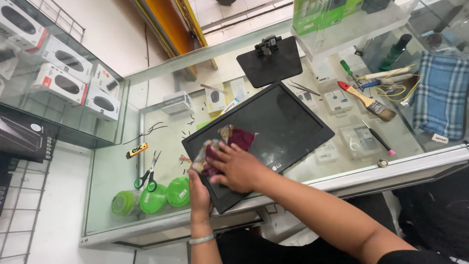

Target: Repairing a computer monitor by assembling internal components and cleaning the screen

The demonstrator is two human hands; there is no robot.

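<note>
Glass display counter (122, 195) was the work surface, its top taking up most of the view. Flat monitor (273, 127) lay screen-up on it, angled, its near corner overhanging the counter's front edge.

Step in hand, as I read it: wiping the screen. Right hand (239, 166) was flat and open, palm down, pressing a maroon patterned cloth (227, 142) onto the left part of the panel. Left hand (199, 193) was closed around the monitor's near-left corner, steadying it; a pale bangle sat on that wrist.

Detached black stand (269, 61) sat just beyond the monitor's far edge, apart from it.

Smaller items: blue checked cloth (439, 93) at far right; paintbrush (366, 101) with a red and wood handle right of the monitor, screwdrivers near it; green-handled scissors (146, 175) on the glass to the left, well apart from the hands.

Judgement: the right half of the screen looked uncovered by the cloth. Next pass called for even pressure across the panel toward the right, the left grip holding so the overhanging corner didn't tip or slide.
</note>
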